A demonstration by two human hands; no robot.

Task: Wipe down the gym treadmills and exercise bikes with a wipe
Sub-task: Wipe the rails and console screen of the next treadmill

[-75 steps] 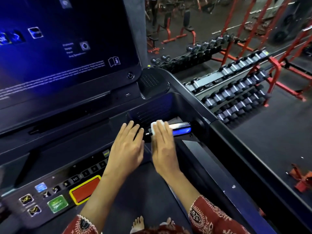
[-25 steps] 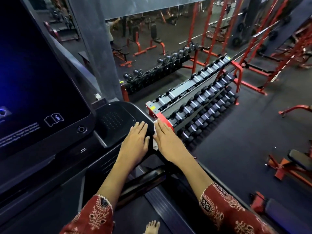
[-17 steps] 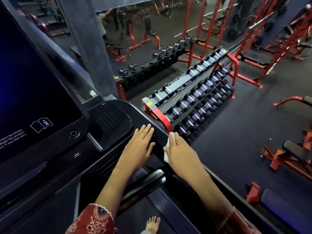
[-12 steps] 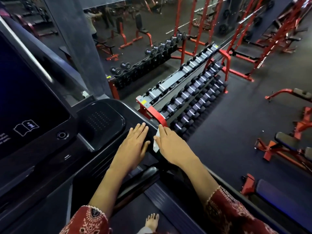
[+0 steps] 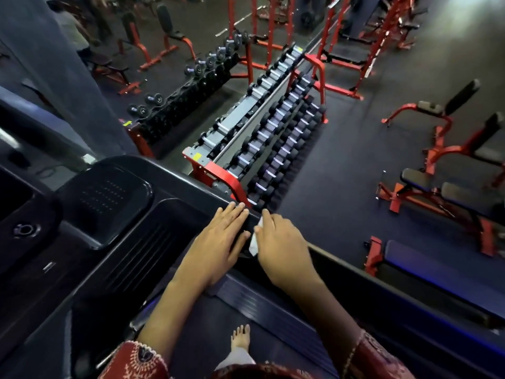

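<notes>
My hands have left the handle down in the tray (image 5: 153, 242) and now sit up on the treadmill's right rim (image 5: 188, 180), side by side and almost touching. My left hand (image 5: 218, 242) lies flat, fingers straight and together, holding nothing. My right hand (image 5: 282, 247) presses the wipe (image 5: 253, 243) onto the rim under mostly straight fingers; only a white edge peeks out by the thumb. I judge the tray done, and the side rail (image 5: 396, 296) likely next.
</notes>
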